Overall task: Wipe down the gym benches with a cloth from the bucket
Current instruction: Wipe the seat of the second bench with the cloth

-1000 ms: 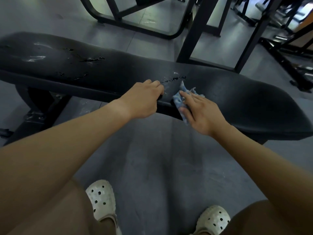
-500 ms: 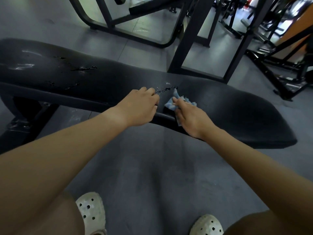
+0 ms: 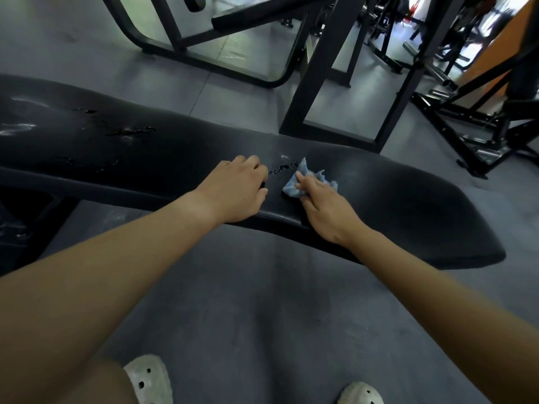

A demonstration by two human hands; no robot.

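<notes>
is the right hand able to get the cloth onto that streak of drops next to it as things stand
Probably yes: the right hand presses the cloth on the bench just beside the drops, with nothing between; the left hand rests beyond them.

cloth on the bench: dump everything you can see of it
The cloth is small, light blue, soft-looking and crumpled, one corner poking up at its far side. It lies on the black bench, just right of a wet streak. The right hand presses on it, fingers laid across, hiding its middle. The left hand is apart from it.
</notes>
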